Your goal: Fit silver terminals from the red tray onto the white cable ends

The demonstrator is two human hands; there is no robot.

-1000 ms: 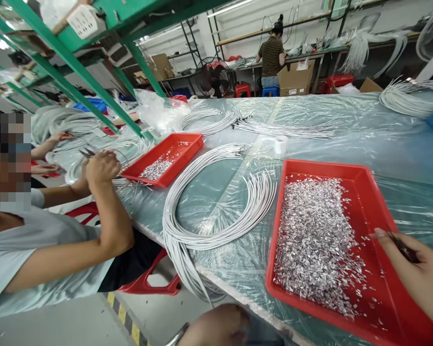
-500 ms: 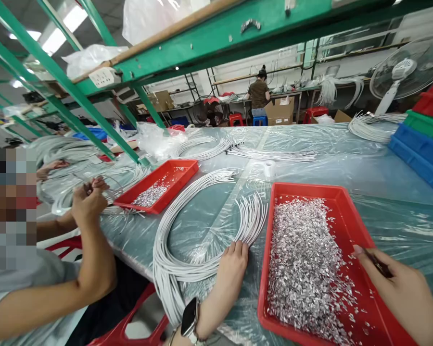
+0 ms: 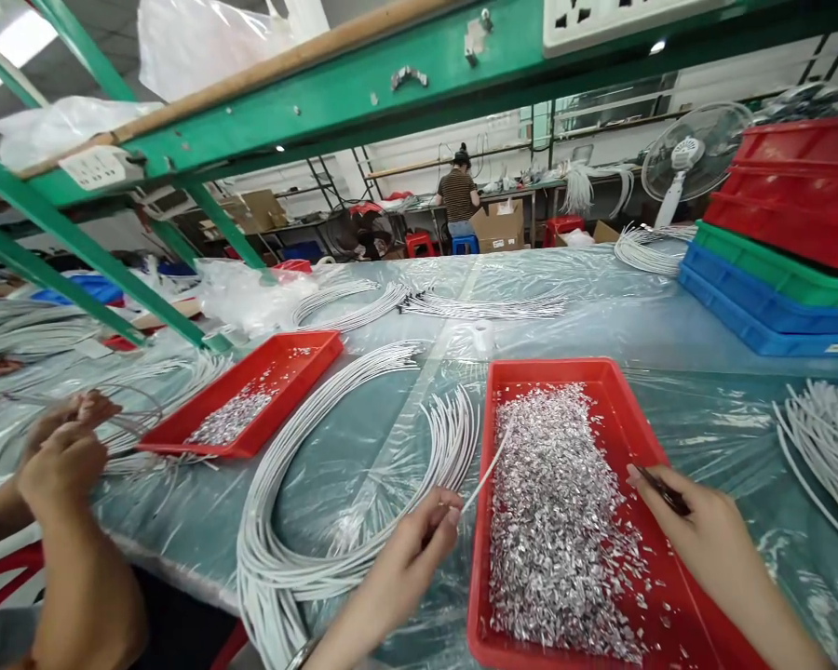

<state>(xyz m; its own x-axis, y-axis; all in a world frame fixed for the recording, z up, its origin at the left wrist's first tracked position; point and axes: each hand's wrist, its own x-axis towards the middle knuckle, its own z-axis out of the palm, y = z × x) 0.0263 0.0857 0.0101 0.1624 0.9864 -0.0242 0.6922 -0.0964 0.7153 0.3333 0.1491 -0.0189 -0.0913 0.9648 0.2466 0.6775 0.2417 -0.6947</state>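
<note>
Head view, near to far. The left hand is pinching one white cable between thumb and fingertips, its grip pressed together on the near end; the cable's long axis is running toward 1 o'clock, its far tip pointing over the near red tray. The right hand, at 3 o'clock of the left, is pinching dark tweezers that are pointing toward 10 o'clock above the silver terminals filling that tray. At 9 o'clock of the left hand, a curved bundle of white cables is lying on the plastic-covered counter. Farther toward 10 o'clock, a second red tray is resting beside a co-worker's hands. At 2 o'clock, stacked crates are standing.
</note>
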